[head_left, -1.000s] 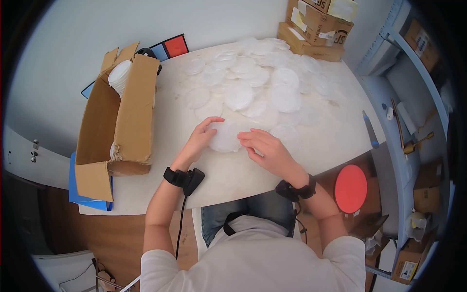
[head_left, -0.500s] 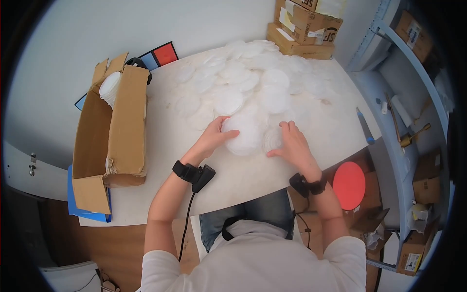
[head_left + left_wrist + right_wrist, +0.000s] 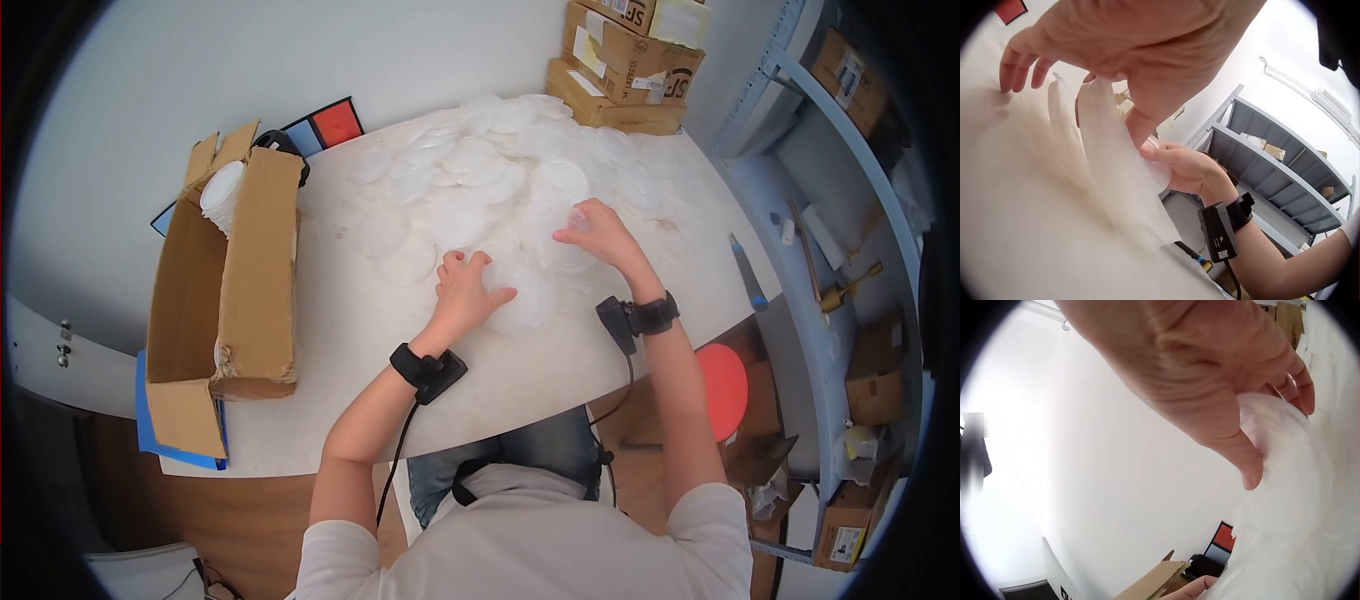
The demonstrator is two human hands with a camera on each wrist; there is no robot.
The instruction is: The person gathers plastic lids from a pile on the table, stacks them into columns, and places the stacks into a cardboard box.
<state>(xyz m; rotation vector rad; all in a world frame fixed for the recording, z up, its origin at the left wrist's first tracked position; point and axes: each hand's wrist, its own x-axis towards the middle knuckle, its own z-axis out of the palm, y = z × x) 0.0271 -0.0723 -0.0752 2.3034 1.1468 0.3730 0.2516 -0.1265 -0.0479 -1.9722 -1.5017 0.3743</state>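
Observation:
Round translucent plastic lids (image 3: 460,225) lie overlapping across the table. My left hand (image 3: 470,295) is low over the table's middle, gripping upright lids (image 3: 1100,112) between thumb and fingers; in the head view these lids (image 3: 527,300) show right of the thumb. Farther forward and to the right, my right hand (image 3: 608,240) pinches a clear lid (image 3: 1285,469) by its edge, thumb on the near side and fingers behind. It overlaps other lids (image 3: 565,250) on the table in the head view.
At the left stands an open cardboard box (image 3: 260,290) with a stack of white lids (image 3: 222,190) in it. Closed cartons (image 3: 630,60) are piled at the back. A blue-handled tool (image 3: 747,272) lies by the right edge, beside metal shelving (image 3: 800,330).
My right hand has moved away from the left one, forward and right, and now pinches a lid. My left hand has shifted slightly right with its lids, which it has tipped upright.

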